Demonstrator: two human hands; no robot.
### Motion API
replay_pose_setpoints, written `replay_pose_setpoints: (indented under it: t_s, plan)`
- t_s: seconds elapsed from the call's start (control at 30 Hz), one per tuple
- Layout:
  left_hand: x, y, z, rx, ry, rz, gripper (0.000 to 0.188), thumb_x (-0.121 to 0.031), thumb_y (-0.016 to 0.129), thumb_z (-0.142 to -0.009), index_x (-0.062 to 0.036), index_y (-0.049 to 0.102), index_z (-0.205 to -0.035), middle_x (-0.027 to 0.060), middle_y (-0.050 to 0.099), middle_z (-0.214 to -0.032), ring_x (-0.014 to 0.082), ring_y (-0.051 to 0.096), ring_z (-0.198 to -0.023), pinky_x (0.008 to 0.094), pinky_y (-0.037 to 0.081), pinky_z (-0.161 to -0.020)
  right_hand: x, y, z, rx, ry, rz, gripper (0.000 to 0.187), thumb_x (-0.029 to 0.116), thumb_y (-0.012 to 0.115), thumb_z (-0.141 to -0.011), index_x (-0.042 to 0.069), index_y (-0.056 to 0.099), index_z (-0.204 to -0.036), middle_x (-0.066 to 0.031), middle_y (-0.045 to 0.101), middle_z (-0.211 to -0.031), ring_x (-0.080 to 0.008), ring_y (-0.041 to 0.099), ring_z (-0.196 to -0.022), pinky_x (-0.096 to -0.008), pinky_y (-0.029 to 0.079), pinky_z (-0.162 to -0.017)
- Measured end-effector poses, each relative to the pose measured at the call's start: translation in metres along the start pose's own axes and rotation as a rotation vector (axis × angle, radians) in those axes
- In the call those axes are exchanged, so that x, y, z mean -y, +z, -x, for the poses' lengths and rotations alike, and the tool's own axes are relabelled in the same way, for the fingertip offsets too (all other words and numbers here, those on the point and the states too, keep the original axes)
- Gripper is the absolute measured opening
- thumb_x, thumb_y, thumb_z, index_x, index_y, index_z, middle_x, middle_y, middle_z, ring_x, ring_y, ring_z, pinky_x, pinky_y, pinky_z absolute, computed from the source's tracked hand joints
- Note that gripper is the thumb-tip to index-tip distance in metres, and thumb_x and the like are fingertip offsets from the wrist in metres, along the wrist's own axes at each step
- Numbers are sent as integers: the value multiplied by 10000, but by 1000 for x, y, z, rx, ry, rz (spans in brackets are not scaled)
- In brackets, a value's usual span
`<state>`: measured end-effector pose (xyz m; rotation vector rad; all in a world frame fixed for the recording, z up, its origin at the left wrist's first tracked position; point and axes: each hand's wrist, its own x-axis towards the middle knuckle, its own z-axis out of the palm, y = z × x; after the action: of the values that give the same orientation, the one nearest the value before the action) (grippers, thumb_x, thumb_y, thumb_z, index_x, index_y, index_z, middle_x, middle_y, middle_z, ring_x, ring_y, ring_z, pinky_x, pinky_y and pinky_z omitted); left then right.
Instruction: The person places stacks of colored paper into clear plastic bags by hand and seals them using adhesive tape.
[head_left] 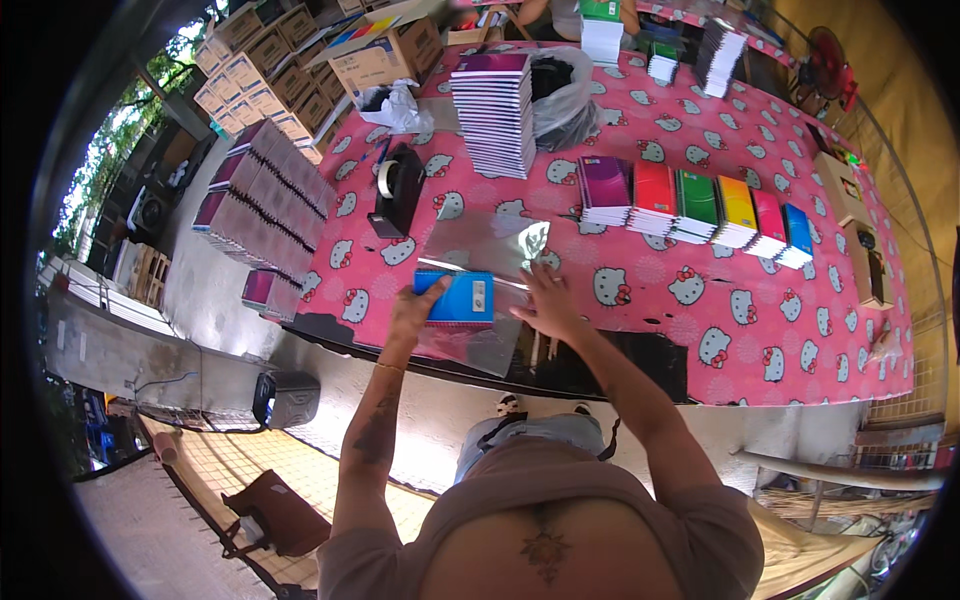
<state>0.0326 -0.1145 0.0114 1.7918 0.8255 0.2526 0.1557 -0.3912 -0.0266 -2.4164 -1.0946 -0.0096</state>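
On the near edge of the table, a blue spiral notebook point(455, 297) lies on a sheet of clear plastic film point(490, 240). My left hand point(408, 312) grips the notebook's left side, its thumb on the cover. The fingers under it are hidden. My right hand point(550, 302) rests at the film's right edge, to the right of the notebook, with its fingers apart. A black tape dispenser point(398, 195) holding a roll of tape stands beyond my left hand.
Notebook piles in several colours point(695, 210) line up at the right. A tall purple notebook stack point(495, 120) stands beyond the film, beside a plastic bag point(565, 100). More stacks point(265, 200) rise at the left edge. Cardboard boxes point(390, 55) and another person point(565, 20) are behind.
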Motion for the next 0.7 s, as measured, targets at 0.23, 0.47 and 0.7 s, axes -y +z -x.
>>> replay_pose_setpoints:
  t_s: [0.23,0.47,0.7]
  plan:
    - [-26,76,-34,379,-88,-53,886,-674,778,-707,93,662,-1135,197,706,-1040,251,683,-956,375,535,-852,-58,-40,19,189,14,50,937,629,737,-698,174,452,-1466,-75,341,-1585,-345,333,-1442,-607,206,-1154]
    - [-43,96,-29,275,97,-478,1013,-852,626,-689,119,699,-968,254,712,-908,348,718,-868,413,548,-791,-73,-26,19,-109,137,-473,750,381,770,-804,131,461,-1439,-121,549,-1407,-316,549,-1265,-447,450,-1007]
    - [-16,66,-41,166,130,-392,923,-819,453,-844,68,708,-878,260,694,-805,388,705,-834,472,527,-743,14,-14,3,88,748,-1235,708,426,661,-910,34,442,-1457,-94,595,-1284,-199,540,-1197,-381,435,-963]
